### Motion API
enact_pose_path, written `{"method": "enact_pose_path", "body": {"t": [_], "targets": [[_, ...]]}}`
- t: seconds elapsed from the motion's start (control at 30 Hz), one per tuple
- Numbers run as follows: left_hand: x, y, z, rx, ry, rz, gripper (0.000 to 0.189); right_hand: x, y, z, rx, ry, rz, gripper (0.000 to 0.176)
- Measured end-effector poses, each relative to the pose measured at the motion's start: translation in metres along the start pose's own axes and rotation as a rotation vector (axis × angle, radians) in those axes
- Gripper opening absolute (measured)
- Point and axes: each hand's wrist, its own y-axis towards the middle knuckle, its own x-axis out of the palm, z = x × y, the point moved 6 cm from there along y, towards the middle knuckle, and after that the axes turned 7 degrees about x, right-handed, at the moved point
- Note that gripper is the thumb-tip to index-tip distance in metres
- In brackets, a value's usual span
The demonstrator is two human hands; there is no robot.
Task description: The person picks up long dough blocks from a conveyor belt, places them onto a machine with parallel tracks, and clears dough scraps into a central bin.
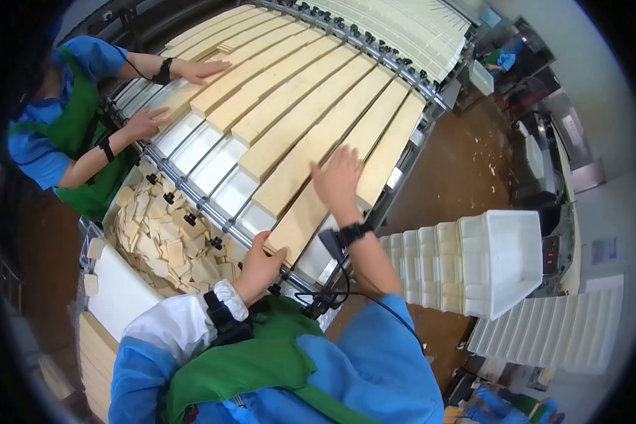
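Long pale cream blocks (pixel 300 162) lie side by side in the lanes of a rack in front of me; I cannot make out their material. My left hand (pixel 256 270) is closed about the near end of one long block (pixel 298 225), its thumb and forefinger against that end. On top of the same row rests my right hand (pixel 340 180), open, with the fingers stretched out and pointing away from me. Another long block (pixel 394 145) lies in the lane to the right of it. Black straps circle both my wrists.
A metal rail with black knobs (pixel 215 242) edges the rack. Below it, a white bin (pixel 127 272) holds many cream pieces. To the left, a co-worker's hands (pixel 145 124) touch other blocks. Nested white tubs (pixel 516 261) stand at right; a cable crosses my right forearm.
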Motion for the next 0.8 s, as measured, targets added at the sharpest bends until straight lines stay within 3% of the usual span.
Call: {"method": "enact_pose_path", "body": {"t": [0.07,0.13,0.27,0.33,0.37,0.47,0.53,0.6,0.7,0.77,0.8], "targets": [[-0.001,0.002,-0.007,0.015,0.078,0.038,0.054,-0.039,-0.011,-0.044,-0.075,0.048,-0.669,0.06],[-0.003,0.002,-0.013,0.079,0.075,0.049,0.052,-0.03,-0.054,-0.048,-0.268,0.594,-0.566,0.036],[-0.002,0.007,-0.028,0.171,-0.044,0.055,0.053,-0.058,-0.096,-0.073,-0.444,0.872,-0.83,0.018],[0.0,0.009,-0.036,0.161,-0.056,0.058,0.057,-0.056,-0.115,-0.078,-0.777,0.825,-0.721,0.026],[0.0,0.007,-0.031,0.23,-0.07,0.101,0.06,-0.057,-0.114,-0.078,-0.73,0.811,-0.777,0.032],[-0.007,-0.008,-0.03,0.129,-0.061,0.097,0.062,-0.07,-0.113,-0.082,-0.752,0.69,-0.788,0.028],[-0.022,-0.008,-0.021,0.127,-0.107,0.097,0.064,-0.069,-0.117,-0.083,-0.903,0.468,-0.67,0.028],[-0.037,-0.018,0.001,-0.144,0.039,-0.13,0.063,-0.062,-0.119,-0.08,-0.901,0.45,-0.675,0.027],[-0.085,-0.035,0.0,-0.085,-0.198,-0.131,0.062,-0.059,-0.121,-0.081,-0.907,0.403,-0.687,0.023],[-0.133,-0.06,0.025,0.031,-0.23,-0.024,0.063,-0.052,-0.129,-0.083,-0.906,0.331,-0.67,0.026],[-0.167,-0.065,0.013,0.073,-0.108,0.166,0.063,-0.048,-0.134,-0.086,-0.914,0.28,-0.672,0.027]]}}
